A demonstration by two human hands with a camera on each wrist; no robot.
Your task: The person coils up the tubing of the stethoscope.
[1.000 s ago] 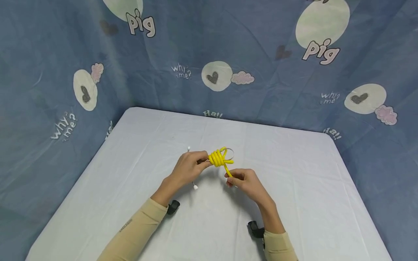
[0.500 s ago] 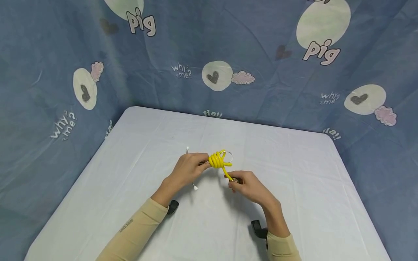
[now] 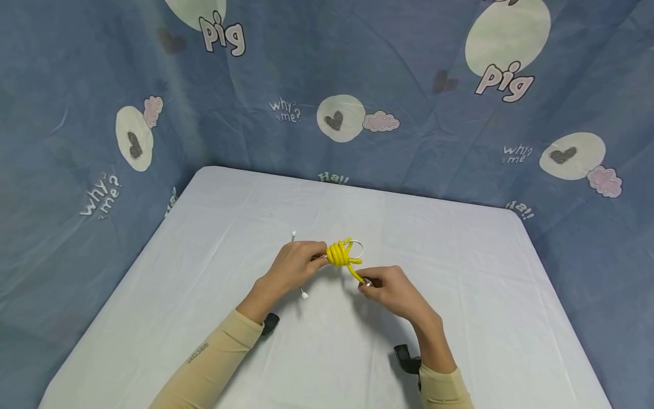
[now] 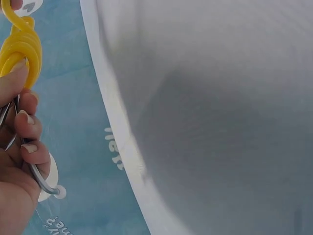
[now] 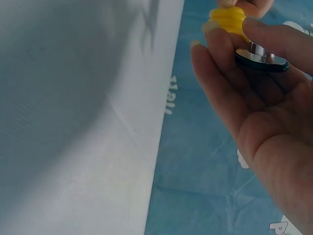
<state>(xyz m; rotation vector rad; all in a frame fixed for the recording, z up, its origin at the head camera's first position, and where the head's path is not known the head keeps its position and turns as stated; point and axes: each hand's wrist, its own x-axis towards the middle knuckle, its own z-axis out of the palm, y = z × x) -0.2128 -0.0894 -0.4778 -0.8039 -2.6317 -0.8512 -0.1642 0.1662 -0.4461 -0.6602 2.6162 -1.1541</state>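
A stethoscope's yellow tubing [image 3: 336,253] is wound in several tight coils, held above the table. My left hand [image 3: 295,264] grips its metal ear tubes [image 4: 36,172] just beside the coils. White ear tips [image 3: 304,295] stick out on either side of that hand. A thin silver ring [image 3: 361,249] shows at the right end of the coils. My right hand [image 3: 395,288] pinches the loose end of the tubing at the chest piece [image 5: 261,59]. In the right wrist view, the chest piece's dark-rimmed disc lies over the curled fingers, thumb at its stem.
A white cloth covers the table [image 3: 460,295], its far edge meeting a blue printed curtain [image 3: 409,68] that hangs behind and at the sides. Black camera mounts [image 3: 406,359] are worn at both wrists.
My right hand has shifted slightly right and toward me, drawing the tubing end along; the chest piece's metal now shows in its fingers. The coils sit slightly lower in view. My left hand barely moves.
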